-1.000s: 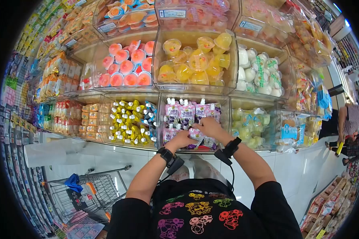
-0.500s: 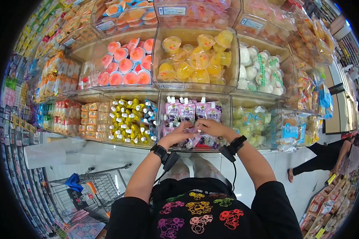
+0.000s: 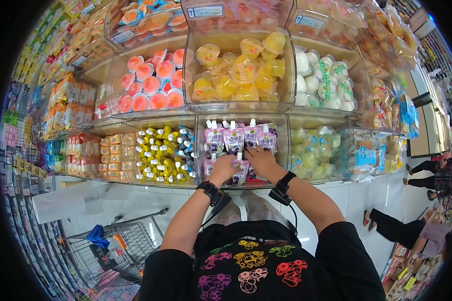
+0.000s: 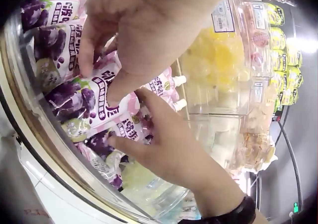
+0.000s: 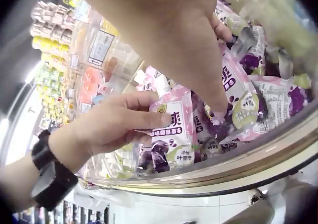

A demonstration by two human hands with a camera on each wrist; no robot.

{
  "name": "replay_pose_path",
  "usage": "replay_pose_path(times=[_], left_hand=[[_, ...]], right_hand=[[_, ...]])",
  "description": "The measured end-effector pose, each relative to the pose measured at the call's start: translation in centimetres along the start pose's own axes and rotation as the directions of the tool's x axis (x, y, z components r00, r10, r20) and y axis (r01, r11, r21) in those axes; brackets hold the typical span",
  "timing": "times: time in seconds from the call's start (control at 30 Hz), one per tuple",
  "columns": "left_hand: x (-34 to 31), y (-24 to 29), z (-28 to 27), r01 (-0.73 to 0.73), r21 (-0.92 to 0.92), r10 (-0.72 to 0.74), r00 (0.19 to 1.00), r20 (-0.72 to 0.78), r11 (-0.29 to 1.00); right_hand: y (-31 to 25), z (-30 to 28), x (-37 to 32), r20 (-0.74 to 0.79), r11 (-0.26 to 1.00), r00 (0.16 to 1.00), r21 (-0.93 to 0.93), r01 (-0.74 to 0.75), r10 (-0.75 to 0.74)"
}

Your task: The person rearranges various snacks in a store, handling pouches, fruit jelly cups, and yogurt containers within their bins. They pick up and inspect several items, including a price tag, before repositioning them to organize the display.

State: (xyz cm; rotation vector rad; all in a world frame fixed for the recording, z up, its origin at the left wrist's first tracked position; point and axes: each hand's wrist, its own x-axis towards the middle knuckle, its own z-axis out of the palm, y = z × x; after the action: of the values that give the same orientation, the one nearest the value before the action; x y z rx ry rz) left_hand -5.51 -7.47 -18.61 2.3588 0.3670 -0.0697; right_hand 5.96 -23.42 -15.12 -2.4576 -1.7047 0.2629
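Pink-and-purple grape jelly pouches (image 3: 234, 141) with white spout caps fill a clear bin at the front of the display. My left hand (image 3: 225, 169) is over the bin's front row. In the right wrist view, that left hand (image 5: 114, 122) pinches one upright jelly pouch (image 5: 174, 129) near its spout, thumb across the printed front. Just to the right, my right hand (image 3: 261, 163) reaches among the pouches with fingers extended. The left wrist view shows this right hand (image 4: 169, 144) with thumb and forefinger spread over the pouches, its other fingers hidden.
Left of the pouch bin is a bin of yellow pouches (image 3: 160, 155); on its right, one of pale green jelly cups (image 3: 314, 153). Yellow cups (image 3: 243, 70) and peach-coloured cups (image 3: 150, 80) sit one tier up. A shopping cart (image 3: 110, 256) stands behind left, and a passerby (image 3: 407, 233) is at right.
My hands, close together over the pouches half a second ago, have drawn slightly apart. The left now holds a pouch upright in the front row. The camera view has shifted a little; passersby moved.
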Motion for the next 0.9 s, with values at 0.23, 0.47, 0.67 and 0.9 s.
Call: replay_pose_path(times=[0.23,0.47,0.67,0.9], left_hand=[[0.4,1.3,-0.7,0.450,-0.391,-0.347,0.886,0.307,0.803],[0.4,4.6,-1.7,0.065,0.261,-0.102,0.986,0.130,0.963],[0.8,6.9,-2.0,-0.051,0.473,-0.043,0.982,0.186,0.879],[-1.3,5.7,-1.9,-0.133,0.246,0.035,0.930,0.366,0.960]], right_hand=[[1.4,0.2,-0.7,0.227,0.979,0.973,0.188,-0.081,0.037],[0.4,-2.9,-1.8,0.086,0.922,0.934,0.151,-0.357,0.348],[1.4,3.0,-4.0,0.343,0.966,0.905,-0.028,-0.257,0.250],[0.4,2.6,-3.6,0.263,0.875,0.860,0.096,-0.475,0.438]])
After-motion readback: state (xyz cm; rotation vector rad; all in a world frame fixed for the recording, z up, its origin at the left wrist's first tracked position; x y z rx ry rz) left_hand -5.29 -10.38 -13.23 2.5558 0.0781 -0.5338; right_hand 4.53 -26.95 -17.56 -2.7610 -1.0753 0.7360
